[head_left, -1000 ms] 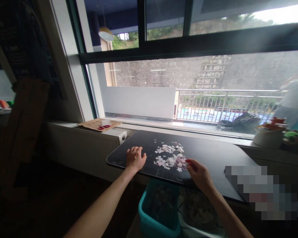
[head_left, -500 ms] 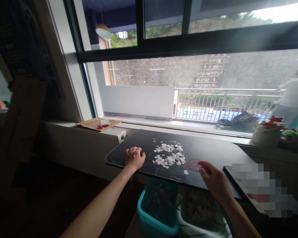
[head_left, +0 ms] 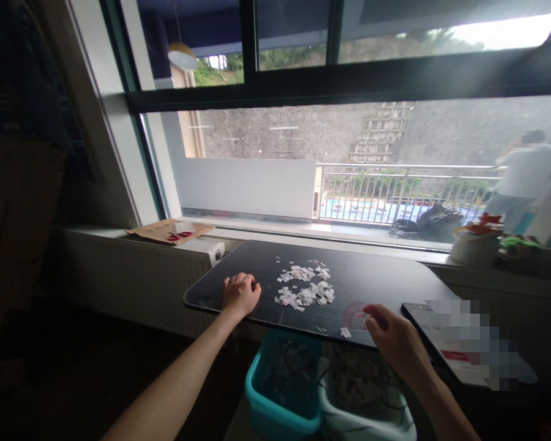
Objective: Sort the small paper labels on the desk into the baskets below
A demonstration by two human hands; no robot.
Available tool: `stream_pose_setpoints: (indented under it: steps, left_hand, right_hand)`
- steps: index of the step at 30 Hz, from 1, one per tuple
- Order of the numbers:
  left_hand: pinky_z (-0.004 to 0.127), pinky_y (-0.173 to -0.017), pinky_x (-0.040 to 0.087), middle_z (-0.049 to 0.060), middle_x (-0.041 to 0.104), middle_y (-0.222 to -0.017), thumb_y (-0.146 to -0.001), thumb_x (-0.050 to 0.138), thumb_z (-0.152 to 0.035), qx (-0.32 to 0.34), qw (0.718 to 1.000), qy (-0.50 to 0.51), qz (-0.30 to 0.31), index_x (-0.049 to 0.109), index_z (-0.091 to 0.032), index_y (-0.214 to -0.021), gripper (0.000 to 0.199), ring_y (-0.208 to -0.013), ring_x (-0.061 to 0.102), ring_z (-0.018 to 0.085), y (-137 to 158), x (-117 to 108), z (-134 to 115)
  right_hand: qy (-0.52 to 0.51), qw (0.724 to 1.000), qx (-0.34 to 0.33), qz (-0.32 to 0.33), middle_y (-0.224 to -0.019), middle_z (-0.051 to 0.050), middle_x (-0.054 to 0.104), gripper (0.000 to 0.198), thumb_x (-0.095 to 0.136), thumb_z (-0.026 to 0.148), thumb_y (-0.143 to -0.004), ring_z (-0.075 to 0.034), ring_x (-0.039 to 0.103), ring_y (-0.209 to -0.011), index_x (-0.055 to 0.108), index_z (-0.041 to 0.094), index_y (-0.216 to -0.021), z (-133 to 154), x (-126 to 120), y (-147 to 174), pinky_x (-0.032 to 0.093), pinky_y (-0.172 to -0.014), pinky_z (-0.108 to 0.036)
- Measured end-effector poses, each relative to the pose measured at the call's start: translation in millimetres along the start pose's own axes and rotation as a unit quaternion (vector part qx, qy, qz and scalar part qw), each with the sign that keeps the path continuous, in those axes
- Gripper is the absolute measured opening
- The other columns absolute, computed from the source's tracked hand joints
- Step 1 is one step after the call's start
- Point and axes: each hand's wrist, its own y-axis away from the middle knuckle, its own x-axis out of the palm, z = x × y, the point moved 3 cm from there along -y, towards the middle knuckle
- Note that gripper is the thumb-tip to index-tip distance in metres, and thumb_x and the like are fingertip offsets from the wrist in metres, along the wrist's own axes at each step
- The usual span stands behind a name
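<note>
My left hand [head_left: 242, 294] rests on the front left part of the dark table [head_left: 371, 263], its fingers loosely bent and the thumb apart; nothing shows in it. Small white paper pieces [head_left: 305, 295] lie to its right in two loose clusters. My right hand [head_left: 397, 337] is over the table's front right part with its fingers curled and thumb and forefinger close together. Whatever may be between those fingertips is too small to make out. Beside them are a red printed circle [head_left: 352, 314] and a single paper piece [head_left: 346, 332] near the front edge.
Below the table edge stand a teal bin [head_left: 252, 392] and a pale bin [head_left: 367, 422] with scraps inside. A laptop-like flat object [head_left: 441, 343] is at right. Red-handled scissors [head_left: 180, 235] lie on brown paper [head_left: 151, 229]. Outside the window stands a person [head_left: 528, 174].
The view has turned slightly to the right. The single paper piece has shifted rightward and closer to the front edge. My right hand has moved slightly right over the table; my left hand stays put.
</note>
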Motion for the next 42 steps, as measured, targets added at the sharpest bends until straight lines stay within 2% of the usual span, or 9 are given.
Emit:
stream_pose_setpoints:
  steps: [4, 9, 14, 19, 21, 24, 27, 33, 42]
  left_hand:
    - [0.042, -0.087, 0.035, 0.008, 0.064, -0.091, -0.080, 0.048, -0.032, 0.001, 1.000, -0.005, 0.006, 0.062, -0.019, -0.080, 0.018, -0.088, 0.057, 0.025, -0.1, -1.3, -0.6]
    - [0.042, -0.087, 0.035, 0.008, 0.064, -0.091, -0.080, 0.048, -0.032, -0.001, 1.000, -0.003, 0.010, 0.062, -0.019, -0.080, 0.019, -0.089, 0.057, 0.025, 0.4, -1.5, -0.6]
    - [0.041, -0.087, 0.036, 0.008, 0.064, -0.091, -0.080, 0.048, -0.031, 0.000, 1.000, -0.003, 0.008, 0.062, -0.019, -0.080, 0.018, -0.089, 0.057, 0.025, -0.1, -2.0, -0.4]
    - [0.043, -0.088, 0.036, 0.008, 0.064, -0.091, -0.080, 0.048, -0.031, -0.001, 1.000, -0.006, 0.008, 0.063, -0.019, -0.082, 0.019, -0.090, 0.057, 0.026, -0.4, -2.9, -0.8]
    - [0.044, -0.089, 0.036, 0.009, 0.064, -0.096, -0.080, 0.049, -0.032, 0.008, 1.000, -0.006, -0.004, 0.063, -0.018, -0.089, 0.021, -0.094, 0.057, 0.027, 0.0, -3.2, -1.6]
    - [0.047, -0.095, 0.032, 0.013, 0.058, -0.115, -0.082, 0.048, -0.036, 0.029, 0.999, -0.002, -0.041, 0.057, -0.017, -0.111, 0.036, -0.109, 0.051, 0.029, 0.7, -2.8, -2.7]
    - [0.049, -0.100, 0.028, 0.016, 0.052, -0.127, -0.084, 0.045, -0.042, 0.040, 0.998, 0.010, -0.045, 0.049, -0.017, -0.123, 0.047, -0.119, 0.045, 0.030, 0.7, 0.7, -2.5]
    - [0.050, -0.099, 0.029, 0.015, 0.054, -0.124, -0.084, 0.043, -0.045, 0.047, 0.998, 0.037, -0.006, 0.047, -0.017, -0.125, 0.050, -0.116, 0.048, 0.030, -0.6, 4.2, -2.2]
    - [0.047, -0.099, 0.029, 0.015, 0.055, -0.122, -0.084, 0.046, -0.044, 0.040, 0.998, 0.043, 0.007, 0.049, -0.017, -0.122, 0.047, -0.114, 0.048, 0.029, -0.7, 0.0, -2.8]
  right_hand:
    - [0.019, 1.000, 0.007, 0.006, -0.074, -0.001, 0.070, 0.029, 0.046, 0.037, -0.076, -0.019, 0.065, -0.069, 0.068, 0.025, -0.092, -1.3, -8.9, 8.6, 0.044, -0.063, -0.028]
    - [0.011, 1.000, -0.007, -0.001, -0.083, -0.001, 0.072, 0.030, 0.045, 0.035, -0.076, -0.019, 0.066, -0.076, 0.067, 0.025, -0.094, -1.2, -8.9, 11.8, 0.046, -0.068, -0.029]
    - [0.022, 1.000, -0.012, 0.002, -0.074, 0.000, 0.071, 0.029, 0.047, 0.036, -0.075, -0.019, 0.066, -0.067, 0.068, 0.025, -0.092, -3.4, -10.2, 13.9, 0.047, -0.062, -0.027]
    - [0.016, 0.999, -0.028, -0.003, -0.075, -0.001, 0.071, 0.030, 0.047, 0.034, -0.075, -0.019, 0.066, -0.068, 0.068, 0.025, -0.093, -0.3, -11.0, 15.6, 0.048, -0.064, -0.027]
    - [0.017, 0.999, -0.031, 0.001, -0.076, -0.001, 0.071, 0.029, 0.047, 0.034, -0.075, -0.019, 0.066, -0.069, 0.068, 0.024, -0.093, -0.9, -10.2, 16.2, 0.048, -0.064, -0.027]
    - [0.025, 0.999, -0.027, -0.003, -0.075, -0.001, 0.071, 0.029, 0.048, 0.036, -0.075, -0.019, 0.066, -0.067, 0.068, 0.025, -0.093, -3.4, -11.1, 17.4, 0.048, -0.061, -0.026]
    - [0.019, 0.999, -0.034, -0.006, -0.074, -0.001, 0.071, 0.031, 0.047, 0.036, -0.076, -0.018, 0.066, -0.065, 0.069, 0.024, -0.095, -2.6, -12.1, 18.3, 0.048, -0.060, -0.026]
    - [0.018, 0.999, -0.030, -0.005, -0.075, -0.002, 0.071, 0.030, 0.047, 0.035, -0.076, -0.018, 0.066, -0.066, 0.068, 0.023, -0.094, -0.6, -12.8, 19.9, 0.049, -0.061, -0.026]
    - [0.017, 0.999, -0.027, -0.010, -0.071, -0.001, 0.071, 0.029, 0.049, 0.035, -0.074, -0.019, 0.065, -0.062, 0.069, 0.025, -0.091, -7.8, -14.5, 20.6, 0.047, -0.057, -0.026]
